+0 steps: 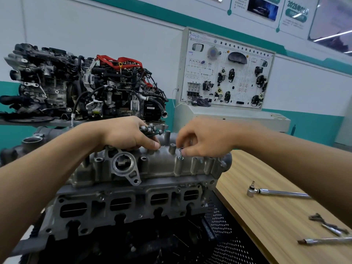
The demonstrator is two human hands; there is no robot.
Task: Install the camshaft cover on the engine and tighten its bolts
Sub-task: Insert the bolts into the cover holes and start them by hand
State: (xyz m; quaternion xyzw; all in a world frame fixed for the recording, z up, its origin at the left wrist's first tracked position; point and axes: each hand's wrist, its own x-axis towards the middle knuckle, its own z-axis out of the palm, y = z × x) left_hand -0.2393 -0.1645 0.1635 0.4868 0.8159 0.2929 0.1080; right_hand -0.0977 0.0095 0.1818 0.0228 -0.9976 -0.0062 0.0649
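The grey aluminium camshaft cover [158,166] sits on top of the engine [118,206] in the middle of the view. My left hand [125,135] rests on the cover's far side and grips a bunch of dark bolts [150,129] whose heads stick out between the fingers. My right hand [202,139] pinches a single bolt [180,154] that stands in a bolt boss on the cover's near right edge.
A ratchet wrench [276,192] lies on the wooden bench [266,216] to the right, with a few smaller tools [327,227] nearer the edge. Behind the engine stand a complete display engine [82,86] and a wiring training board [226,71].
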